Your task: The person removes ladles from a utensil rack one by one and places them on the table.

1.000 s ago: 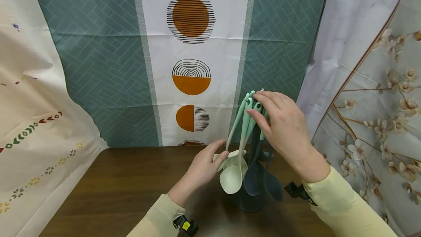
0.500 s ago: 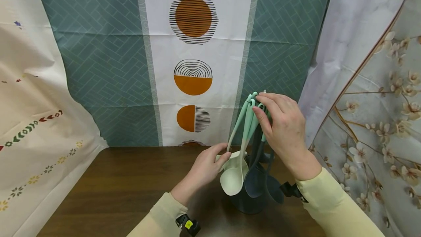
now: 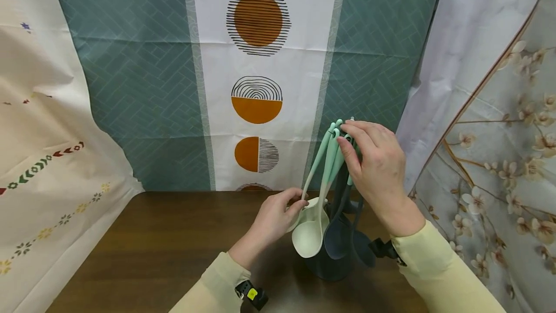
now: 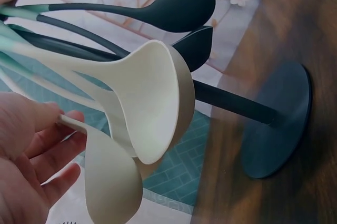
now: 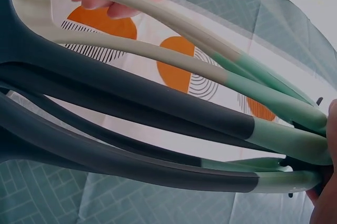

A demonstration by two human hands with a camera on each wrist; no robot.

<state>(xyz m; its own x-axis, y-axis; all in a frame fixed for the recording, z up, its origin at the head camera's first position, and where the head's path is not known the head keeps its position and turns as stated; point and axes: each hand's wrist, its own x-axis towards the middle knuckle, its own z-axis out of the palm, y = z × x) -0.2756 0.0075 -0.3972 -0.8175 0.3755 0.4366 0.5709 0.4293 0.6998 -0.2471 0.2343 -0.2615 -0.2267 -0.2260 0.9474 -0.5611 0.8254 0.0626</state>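
Note:
A dark utensil stand [image 3: 330, 270] with a round base and a central post [image 4: 237, 103] bears several hanging utensils with mint-green handle ends. My left hand [image 3: 274, 216] pinches the thin stem of a cream spoon [image 4: 113, 179] between thumb and fingers, on the stand's left side. Beside it a cream ladle [image 3: 307, 239] hangs at the front. Dark utensils, among them a dark ladle [image 3: 338, 239], hang to the right. My right hand [image 3: 378, 168] holds the top of the stand, thumb in front and fingers over the hooks; its exact grip there is partly hidden.
The stand is on a brown wooden table [image 3: 182, 245], toward the right. A patterned green and white cloth [image 3: 260, 66] hangs behind. A cream cloth [image 3: 65, 110] drapes at the left, a floral curtain [image 3: 491, 197] at the right.
The head view has shifted slightly. Both hands keep their places at the stand; the left stays on the cream spoon and the right at the top.

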